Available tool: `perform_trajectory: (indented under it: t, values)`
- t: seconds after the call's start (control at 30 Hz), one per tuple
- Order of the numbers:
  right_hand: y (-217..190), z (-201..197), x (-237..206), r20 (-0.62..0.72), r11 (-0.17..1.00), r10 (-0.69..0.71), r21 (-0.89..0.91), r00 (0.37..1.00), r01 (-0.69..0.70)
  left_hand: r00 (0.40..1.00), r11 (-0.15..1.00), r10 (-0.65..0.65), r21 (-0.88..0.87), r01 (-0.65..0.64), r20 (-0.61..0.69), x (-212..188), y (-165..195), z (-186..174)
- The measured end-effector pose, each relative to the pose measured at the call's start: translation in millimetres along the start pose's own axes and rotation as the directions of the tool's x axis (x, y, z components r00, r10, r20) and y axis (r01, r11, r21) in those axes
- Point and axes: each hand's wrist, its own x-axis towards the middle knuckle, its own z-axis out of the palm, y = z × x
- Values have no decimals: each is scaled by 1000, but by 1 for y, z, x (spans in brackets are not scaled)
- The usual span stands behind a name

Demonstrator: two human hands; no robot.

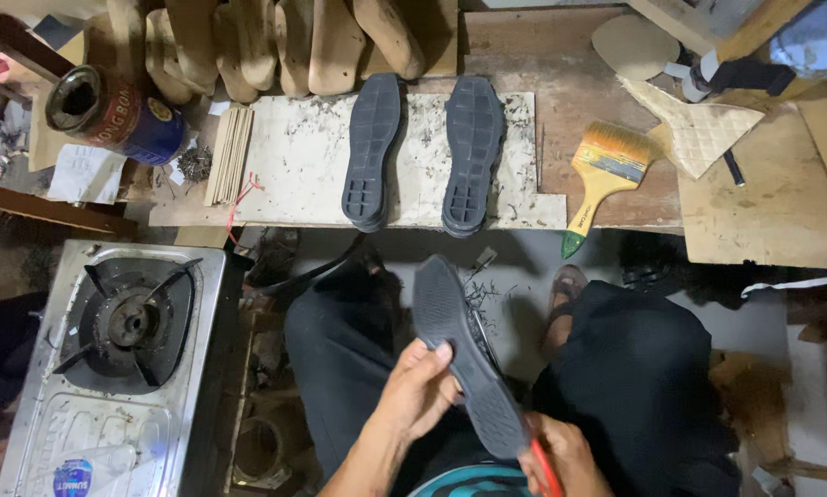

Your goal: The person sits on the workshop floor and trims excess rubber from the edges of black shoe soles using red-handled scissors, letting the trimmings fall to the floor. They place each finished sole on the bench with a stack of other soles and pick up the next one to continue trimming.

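While two dark rubber soles lie on the desk at upper centre, the left hand clasps a third sole low in frame; the right hand grips a red-handled tool, so trimming looks unfinished.

Workbench up top, stove off to my left

Two soles lie side by side on the board, lasts behind them, brush to their right, tin far left. Stove sits left of my knees; another sole sits between my hands over my lap.
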Motion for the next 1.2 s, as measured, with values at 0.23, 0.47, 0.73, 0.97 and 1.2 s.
perform_trajectory:
  t: [0.23,0.47,0.73,0.97,1.2]
  values:
    - [-10,-18,-6,295,999,38,0,955,-40,990,960,95,273,-64,-102,2,14,-10]
    - [-71,-3,-14,164,981,-159,-84,974,175,999,906,-6,423,-10,37,3,-7,-29]
    - [-93,4,-12,22,964,-142,-225,990,144,997,873,-52,487,19,53,0,-10,-29]
    - [-97,5,-16,-56,968,77,-236,995,-88,995,875,-72,484,32,64,-2,-10,-27]
    - [-93,3,-19,-103,977,92,-183,990,-110,992,867,-97,496,48,74,-2,-8,-29]
